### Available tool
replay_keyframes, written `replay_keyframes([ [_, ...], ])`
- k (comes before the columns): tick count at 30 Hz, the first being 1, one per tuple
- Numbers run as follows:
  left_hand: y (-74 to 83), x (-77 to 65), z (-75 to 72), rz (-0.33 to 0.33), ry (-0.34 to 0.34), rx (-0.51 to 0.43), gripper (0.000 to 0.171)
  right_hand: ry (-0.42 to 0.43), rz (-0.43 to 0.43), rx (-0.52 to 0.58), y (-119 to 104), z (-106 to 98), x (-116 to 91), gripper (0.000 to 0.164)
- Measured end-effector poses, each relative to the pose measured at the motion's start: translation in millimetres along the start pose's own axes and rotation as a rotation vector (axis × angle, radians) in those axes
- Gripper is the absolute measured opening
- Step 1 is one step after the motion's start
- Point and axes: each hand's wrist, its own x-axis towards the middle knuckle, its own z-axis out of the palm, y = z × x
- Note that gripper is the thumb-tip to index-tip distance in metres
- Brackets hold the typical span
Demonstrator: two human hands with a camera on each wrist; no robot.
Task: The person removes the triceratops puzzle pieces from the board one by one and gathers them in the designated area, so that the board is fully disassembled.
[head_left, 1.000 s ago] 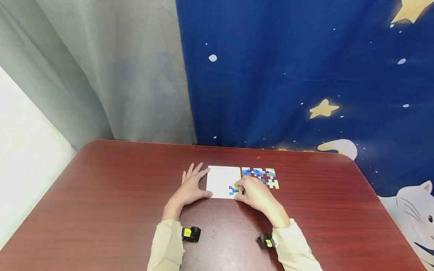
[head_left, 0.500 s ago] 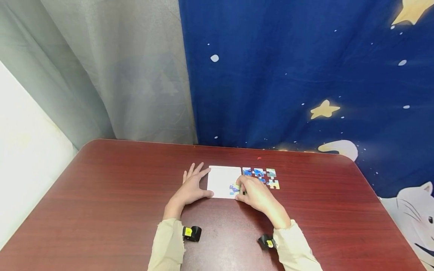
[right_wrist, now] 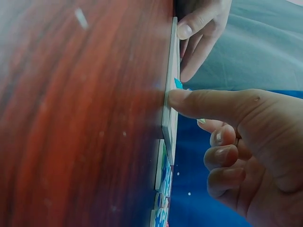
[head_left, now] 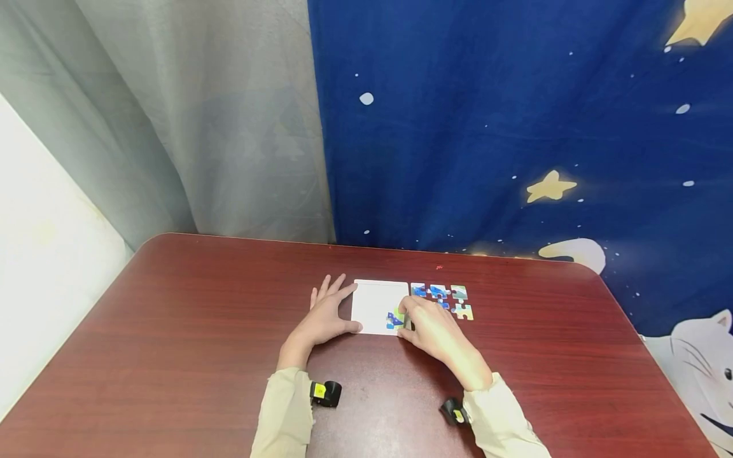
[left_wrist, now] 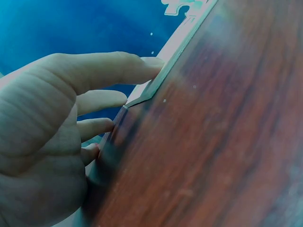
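A flat white board [head_left: 372, 299] lies on the brown table with joined puzzle pieces [head_left: 392, 320] at its front right. My left hand [head_left: 322, 318] is spread at the board's left side, its thumb on the front left corner and its index finger at the back left one. Over the right edge, my right hand [head_left: 432, 324] has its thumb and index finger around a greenish puzzle piece [head_left: 408, 323], largely hidden by the hand. The right wrist view shows that thumb [right_wrist: 182, 99] on the board's front edge and the other fingers curled.
Several loose puzzle pieces [head_left: 439, 291] lie to the right of the board, partly behind my right hand. A tiny red scrap [head_left: 439, 268] is near the table's back edge. Grey and blue curtains [head_left: 435, 127] hang behind the table [head_left: 229, 286].
The joined pieces by my right fingertips look slightly farther left on the board, and the glare that whitened them half a second ago is gone. Both hands keep nearly the same places.
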Motion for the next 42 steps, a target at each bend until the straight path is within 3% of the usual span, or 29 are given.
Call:
replay_keyframes([
  [6, 1.5, 3.6, -0.4, 0.002, -0.004, 0.004, 0.081, 0.017, 0.01, 0.001, 6.8, -4.4, 1.2, 0.028],
  [10, 0.2, 5.6, 0.0, 0.004, -0.015, 0.004, 0.082, 0.037, 0.03, 0.047, 21.3, -18.6, -2.2, 0.026],
  [15, -3.4, 3.7, 0.0, -0.003, -0.009, 0.007, 0.082, 0.053, 0.075, 0.099, 54.1, -43.2, -23.5, 0.023],
  [19, -5.5, 2.0, -0.8, -0.007, -0.02, 0.018, 0.082, 0.026, 0.141, 0.11, 79.3, -51.4, -47.7, 0.023],
  [24, -6.0, -0.7, -3.0, -0.001, -0.014, 0.01, 0.082, -0.023, 0.187, 0.164, 94.2, -47.7, -66.9, 0.022],
  [31, -5.4, -2.3, -4.4, 0.004, -0.022, 0.005, 0.082, -0.071, 0.201, 0.252, 98.0, -38.4, -71.1, 0.023],
  [42, -9.0, -2.0, -3.7, 0.011, -0.016, -0.008, 0.082, -0.068, 0.207, 0.228, 97.6, -28.3, -71.5, 0.022],
])
